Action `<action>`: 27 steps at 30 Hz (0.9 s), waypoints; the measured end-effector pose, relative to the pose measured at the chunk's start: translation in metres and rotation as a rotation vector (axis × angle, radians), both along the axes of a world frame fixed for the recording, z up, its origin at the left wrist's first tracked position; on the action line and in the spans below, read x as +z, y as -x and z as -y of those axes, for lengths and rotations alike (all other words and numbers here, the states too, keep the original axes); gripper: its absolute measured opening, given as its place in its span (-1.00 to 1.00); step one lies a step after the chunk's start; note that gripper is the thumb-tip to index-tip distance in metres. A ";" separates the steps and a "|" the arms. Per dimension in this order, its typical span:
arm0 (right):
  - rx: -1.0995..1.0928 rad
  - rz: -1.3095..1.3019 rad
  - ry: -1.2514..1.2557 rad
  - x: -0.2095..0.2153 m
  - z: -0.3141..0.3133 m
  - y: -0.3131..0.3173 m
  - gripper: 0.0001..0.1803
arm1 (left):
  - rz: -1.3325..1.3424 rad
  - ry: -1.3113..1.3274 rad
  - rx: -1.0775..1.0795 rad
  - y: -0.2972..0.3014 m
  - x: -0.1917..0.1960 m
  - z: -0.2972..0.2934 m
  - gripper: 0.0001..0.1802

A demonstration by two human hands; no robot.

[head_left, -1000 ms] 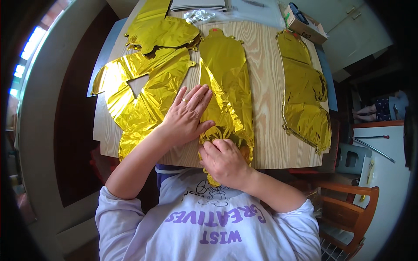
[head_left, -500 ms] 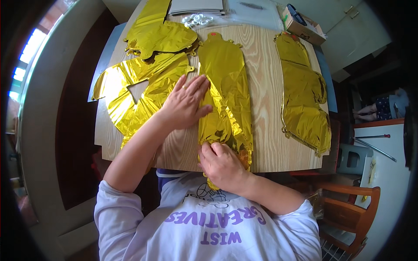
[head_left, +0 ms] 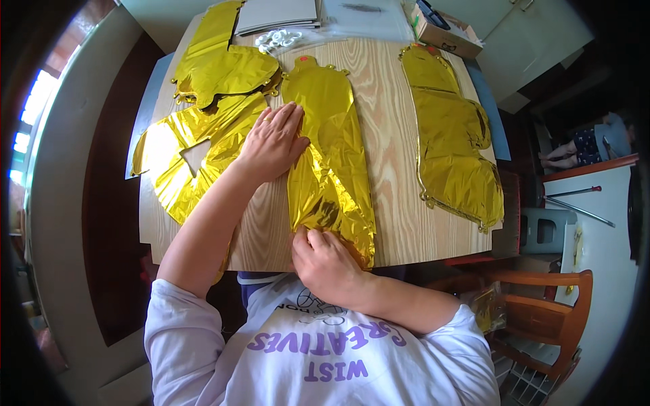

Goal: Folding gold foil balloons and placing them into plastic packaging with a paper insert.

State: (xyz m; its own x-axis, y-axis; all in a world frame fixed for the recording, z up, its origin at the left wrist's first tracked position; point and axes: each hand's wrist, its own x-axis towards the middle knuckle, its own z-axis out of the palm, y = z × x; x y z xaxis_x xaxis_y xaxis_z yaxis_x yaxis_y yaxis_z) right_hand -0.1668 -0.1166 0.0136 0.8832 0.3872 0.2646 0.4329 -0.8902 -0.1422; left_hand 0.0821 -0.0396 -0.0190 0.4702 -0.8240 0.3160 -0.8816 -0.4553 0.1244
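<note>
The middle gold foil sheet [head_left: 328, 111] lies lengthwise on the table [head_left: 393, 189], its near end at the table's edge. The left hand [head_left: 274, 143] rests flat over its left edge, fingers together, thumb apart. The right hand [head_left: 328, 265] has fingers bunched, apparently clamped on its near end. Flattening or folding appears underway; the next move calls for steady, even tension.

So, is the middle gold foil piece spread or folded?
Mostly spread: the gold foil piece lies flat at its far end. Nearer, wrinkles gather at the right hand; whether it is folded there, I cannot tell.
</note>
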 end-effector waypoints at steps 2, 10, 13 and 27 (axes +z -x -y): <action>-0.011 -0.002 -0.006 0.000 -0.001 0.000 -0.65 | -0.015 0.018 -0.004 -0.002 0.001 -0.001 -0.30; -0.024 -0.048 -0.181 -0.001 0.009 -0.006 -0.72 | -0.018 0.026 -0.029 0.051 0.023 -0.009 -0.22; -0.044 0.043 -0.294 -0.001 0.021 -0.008 -0.71 | -0.072 -0.030 -0.070 0.072 0.015 -0.022 -0.15; -0.311 -0.184 -0.101 -0.023 0.099 -0.006 -0.14 | -0.114 -0.071 0.041 0.098 0.005 -0.029 -0.03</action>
